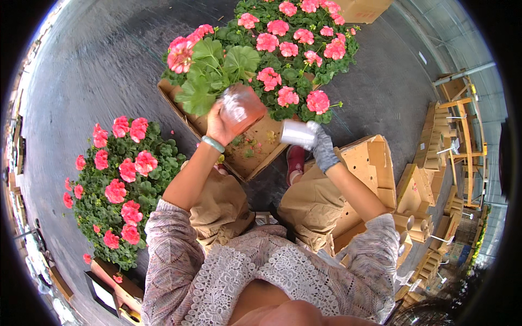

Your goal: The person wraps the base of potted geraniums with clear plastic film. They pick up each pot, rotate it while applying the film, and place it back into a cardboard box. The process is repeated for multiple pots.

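My bare left hand (219,125), with a bracelet at the wrist, grips a reddish-brown plastic pot (244,108). The pot is tilted, and a geranium (220,69) with broad green leaves and a pink bloom leans out of it to the upper left. A grey knitted glove covers my right hand (324,147), which holds a pale, shiny cylinder (297,133), blurred, perhaps a roll. Below both hands lies an open cardboard tray (253,161) with soil crumbs and fallen petals. Potted geraniums in pink bloom (293,53) crowd its far end.
More pink geraniums (126,179) stand on the dark ground cover (134,73) at left. An empty cardboard tray (367,167) leans by my right knee. Stacked cardboard boxes (416,191) line the right side, near a wooden frame (465,146). Another carton (363,10) sits at the top.
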`<state>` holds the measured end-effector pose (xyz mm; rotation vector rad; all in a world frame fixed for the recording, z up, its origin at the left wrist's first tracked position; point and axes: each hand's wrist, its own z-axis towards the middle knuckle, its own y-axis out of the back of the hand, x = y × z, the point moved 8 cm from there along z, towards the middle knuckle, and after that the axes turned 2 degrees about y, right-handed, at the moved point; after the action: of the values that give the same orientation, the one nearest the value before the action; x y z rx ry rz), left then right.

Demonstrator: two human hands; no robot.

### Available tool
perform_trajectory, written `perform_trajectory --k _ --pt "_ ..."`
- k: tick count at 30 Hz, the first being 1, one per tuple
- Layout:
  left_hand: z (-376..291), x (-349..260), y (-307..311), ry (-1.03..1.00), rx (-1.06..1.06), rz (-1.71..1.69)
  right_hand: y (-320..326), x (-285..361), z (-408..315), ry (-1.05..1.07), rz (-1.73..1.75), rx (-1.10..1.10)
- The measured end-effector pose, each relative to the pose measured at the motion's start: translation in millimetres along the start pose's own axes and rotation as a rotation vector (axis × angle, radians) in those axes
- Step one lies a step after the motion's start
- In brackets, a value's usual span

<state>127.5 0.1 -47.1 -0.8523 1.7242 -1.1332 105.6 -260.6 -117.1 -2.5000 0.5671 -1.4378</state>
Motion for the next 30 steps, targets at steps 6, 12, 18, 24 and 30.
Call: perform_trajectory --k 6,12,18,24,30 --pt "-19.0 1.5 28.3 0.083 -0.157 0.145 -33.0 10.3 39.6 0.363 -0.442 -0.068" --pt "-21.3 19.8 50.3 0.162 -0.068 0.287 -123.0 13.3 20.5 0.557 -0.708 0.462" --pt "-16.3 34.0 64.6 0.264 -0.239 0.410 -131.3 7.2 14.3 0.332 -0.448 0.484" --pt "-15.1 52.5 40.3 0.312 -0.028 0.403 -123.7 24.3 4.4 0.513 -0.615 0.450" --pt "-11.2 57.3 55.5 0.306 -0.065 0.318 -114.7 40.5 -4.7 0.750 -0.887 0.255"
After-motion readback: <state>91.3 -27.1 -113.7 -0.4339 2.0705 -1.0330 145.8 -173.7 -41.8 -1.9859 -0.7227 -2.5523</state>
